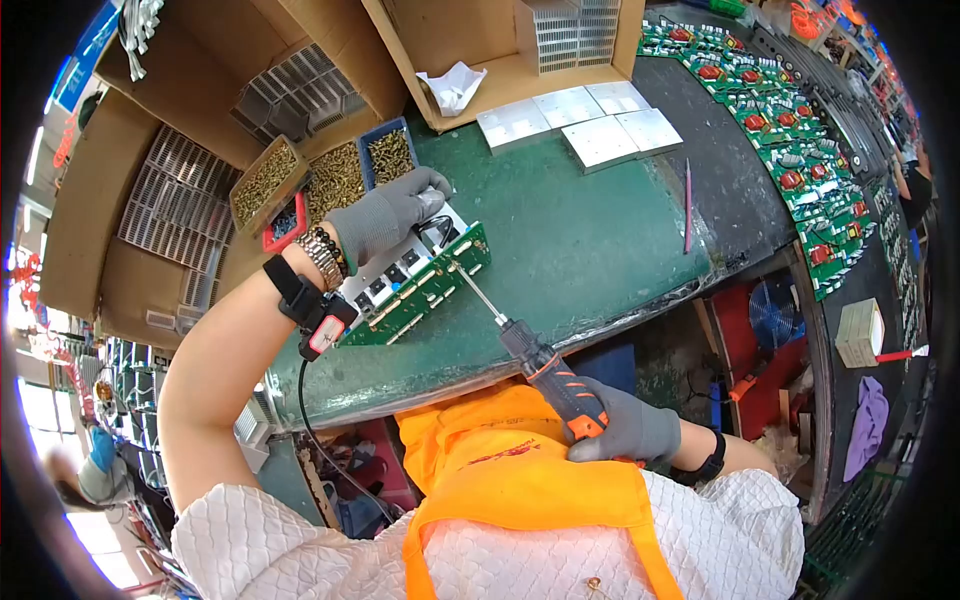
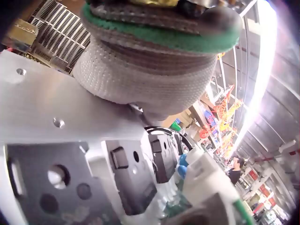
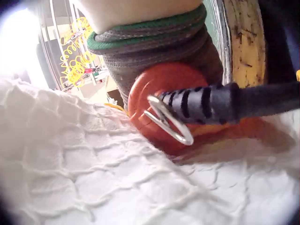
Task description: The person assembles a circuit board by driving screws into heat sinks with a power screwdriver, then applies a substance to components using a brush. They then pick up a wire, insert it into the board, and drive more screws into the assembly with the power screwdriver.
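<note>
My left hand (image 1: 385,215), in a grey glove, grips the far end of a circuit board assembly. Its green board (image 1: 430,290) stands tilted on edge against a silver metal plate (image 2: 47,108), with black components (image 2: 131,173) between them. My gloved right hand (image 1: 635,425) holds an electric screwdriver (image 1: 550,370) by its handle, close to my body. The screwdriver's long bit reaches the upper edge of the green board. In the right wrist view, its orange end cap (image 3: 161,79) shows a black cable (image 3: 262,101) and a metal hanging loop; the fingers are hidden there.
Bins of brass-coloured screws (image 1: 335,180) sit beyond the left hand, near a small red tray (image 1: 284,222). Cardboard boxes (image 1: 480,60) with metal grilles stand behind. Several flat metal plates (image 1: 600,135) and a pencil-like stick (image 1: 687,205) lie on the green bench (image 1: 570,240). Circuit boards (image 1: 790,180) line the right.
</note>
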Demonstrator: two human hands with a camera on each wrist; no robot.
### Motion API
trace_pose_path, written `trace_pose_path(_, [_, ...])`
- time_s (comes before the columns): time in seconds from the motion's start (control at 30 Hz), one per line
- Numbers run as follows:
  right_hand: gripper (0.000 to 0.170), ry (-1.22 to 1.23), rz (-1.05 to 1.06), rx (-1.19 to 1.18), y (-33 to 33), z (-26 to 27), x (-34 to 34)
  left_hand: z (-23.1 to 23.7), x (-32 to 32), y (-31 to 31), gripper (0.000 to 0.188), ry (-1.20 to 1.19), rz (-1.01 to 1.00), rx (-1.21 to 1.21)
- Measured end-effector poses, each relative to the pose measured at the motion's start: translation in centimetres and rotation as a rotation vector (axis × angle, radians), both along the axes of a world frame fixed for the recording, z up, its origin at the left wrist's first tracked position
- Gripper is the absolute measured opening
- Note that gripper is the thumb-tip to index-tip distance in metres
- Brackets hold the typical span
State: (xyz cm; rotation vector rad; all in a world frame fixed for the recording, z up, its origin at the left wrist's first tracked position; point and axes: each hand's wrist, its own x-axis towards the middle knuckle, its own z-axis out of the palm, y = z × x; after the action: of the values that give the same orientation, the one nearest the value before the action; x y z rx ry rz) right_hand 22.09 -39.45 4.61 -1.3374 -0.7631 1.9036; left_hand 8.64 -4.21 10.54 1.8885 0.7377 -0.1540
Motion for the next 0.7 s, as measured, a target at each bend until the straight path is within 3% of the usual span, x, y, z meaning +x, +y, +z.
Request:
trace_pose_path(0.53, [0.095,0.01,-0.033,-0.011,-0.2,-0.1,-0.6,-0.8,0.2,0.4,0.022,-0.008,-0.036,0.089])
trace_pose_path(0.7, [0.093,0.057,-0.076,-0.004,-0.3,-0.3,-1.1,-1.2,0.2,0.5,0.02,-0.023,-0.003,0.015])
